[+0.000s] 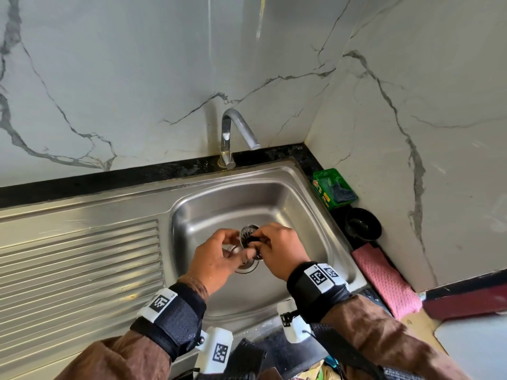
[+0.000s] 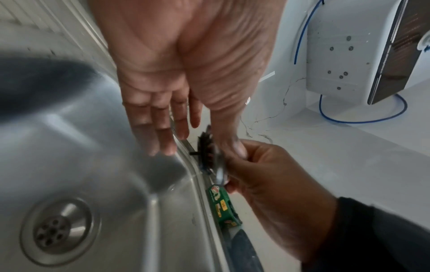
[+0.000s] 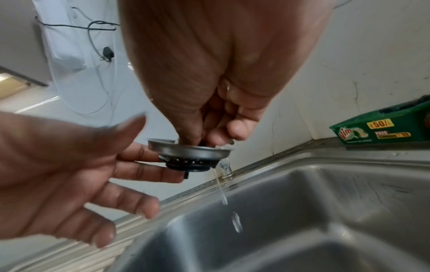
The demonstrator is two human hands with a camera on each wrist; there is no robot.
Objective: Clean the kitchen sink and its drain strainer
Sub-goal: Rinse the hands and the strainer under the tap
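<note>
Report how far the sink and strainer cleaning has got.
Done: the drain strainer is out of the drain opening and dripping water over the sink. In hand: the right hand pinches it; the left hand hovers open beside it. Left: refitting the strainer; whether the basin has been scrubbed cannot be told.

Right hand (image 1: 277, 249) pinching strainer (image 1: 249, 235) above sink (image 1: 301, 215) drain (image 1: 247, 266). Left hand (image 1: 216, 256) just left of grip, fingers loosely curled. Tap (image 1: 236, 133) behind; green box (image 1: 333, 189) far right.
</note>
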